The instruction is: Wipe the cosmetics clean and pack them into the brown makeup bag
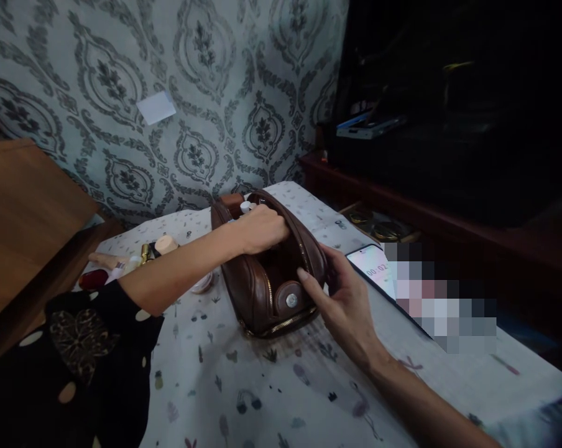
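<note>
A brown leather pouch [257,289] with a gold zip stands unzipped on a patterned white cloth [271,386]. My left hand [262,229] reaches into the top of the pouch, fingers curled down inside it and hidden, beside a small white-capped bottle [246,206] that sticks out of the far end. My right hand [339,295] holds the near right end of the pouch, thumb pressed on its side close to a round metal snap [291,300].
Small cosmetics lie left of the pouch: a beige-capped item [166,244], a gold tube [145,252], a red item [93,279]. A lit phone [372,266] lies right of the pouch. A wooden board [24,211] stands left; dark shelving [449,186] is right.
</note>
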Demonstrator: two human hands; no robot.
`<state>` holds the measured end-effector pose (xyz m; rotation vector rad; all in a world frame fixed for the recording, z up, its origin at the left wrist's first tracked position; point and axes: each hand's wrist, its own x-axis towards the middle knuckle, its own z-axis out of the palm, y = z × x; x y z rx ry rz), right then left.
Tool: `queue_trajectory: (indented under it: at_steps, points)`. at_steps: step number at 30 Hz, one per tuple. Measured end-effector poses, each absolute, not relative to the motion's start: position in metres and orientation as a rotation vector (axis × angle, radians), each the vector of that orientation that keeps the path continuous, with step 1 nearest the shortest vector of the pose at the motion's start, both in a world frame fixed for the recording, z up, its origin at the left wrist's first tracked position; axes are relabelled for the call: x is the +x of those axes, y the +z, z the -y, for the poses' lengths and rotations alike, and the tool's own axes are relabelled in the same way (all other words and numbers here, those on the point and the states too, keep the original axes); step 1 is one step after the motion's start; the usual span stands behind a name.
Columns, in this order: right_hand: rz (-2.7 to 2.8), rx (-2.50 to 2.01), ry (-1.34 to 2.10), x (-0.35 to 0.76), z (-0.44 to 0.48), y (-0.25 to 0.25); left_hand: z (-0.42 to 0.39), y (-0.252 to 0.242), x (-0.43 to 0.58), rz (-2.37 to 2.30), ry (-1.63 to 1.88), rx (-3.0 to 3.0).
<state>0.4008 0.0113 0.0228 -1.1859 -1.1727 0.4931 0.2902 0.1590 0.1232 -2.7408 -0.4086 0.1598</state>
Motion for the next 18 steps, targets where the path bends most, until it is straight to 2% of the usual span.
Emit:
queue_trajectory:
  at_steps: [12,18]
  points:
    - [1.171,-1.19,0.47,0.4,-0.013,0.02,-0.158,0.126,0.288,0.417,0.193,-2.688]
    - [1.176,-1.159,0.46,0.402,-0.014,0.02,-0.149,0.15,0.275,0.616,0.296,-2.601]
